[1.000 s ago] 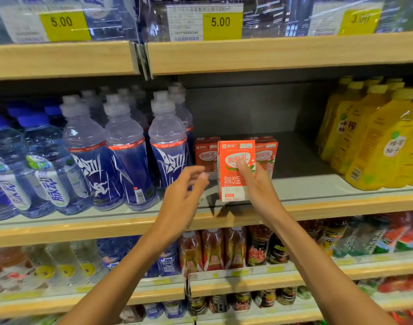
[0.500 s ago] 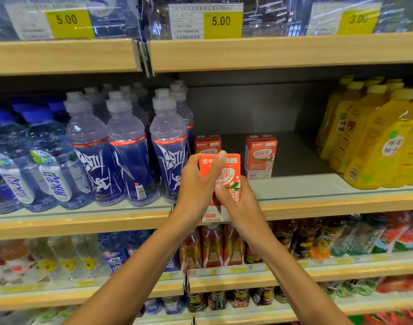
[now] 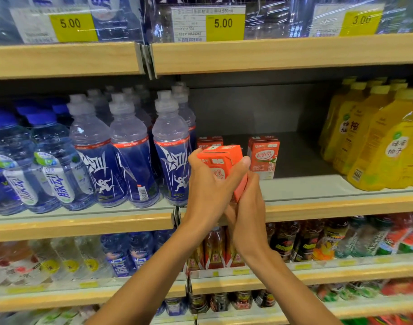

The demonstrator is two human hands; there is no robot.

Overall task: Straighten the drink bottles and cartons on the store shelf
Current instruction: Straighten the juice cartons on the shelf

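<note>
Left hand and right hand both gripped a tilted orange carton before the shelf, two cartons stood behind, blue bottles leftward.

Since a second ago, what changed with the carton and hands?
The left hand came in and gripped the front carton alongside the right hand; together they tipped it, top face now showing, and shifted it slightly left. The cartons behind, the blue bottles and the yellow bottles stayed put.

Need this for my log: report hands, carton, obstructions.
Left hand, right hand both gripping orange-red cardboard drink carton, tilted. Matching carton standing behind right; clear blue-labelled plastic bottle close left.
</note>
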